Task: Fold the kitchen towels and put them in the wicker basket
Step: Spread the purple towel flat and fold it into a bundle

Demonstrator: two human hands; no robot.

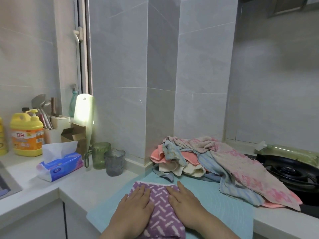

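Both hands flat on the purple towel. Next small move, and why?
Probably pinch its far edge and fold it over: left hand and right hand lie flat on the purple towel, spread on the teal mat, gripping nothing; the towel pile waits unfolded.

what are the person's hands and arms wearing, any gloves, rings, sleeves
Nothing that shows. The left hand and right hand are bare: no gloves, no rings visible on the fingers, no watch or band at the wrists. The left forearm and right forearm are also bare, with no sleeve in view down to the picture's lower edge.
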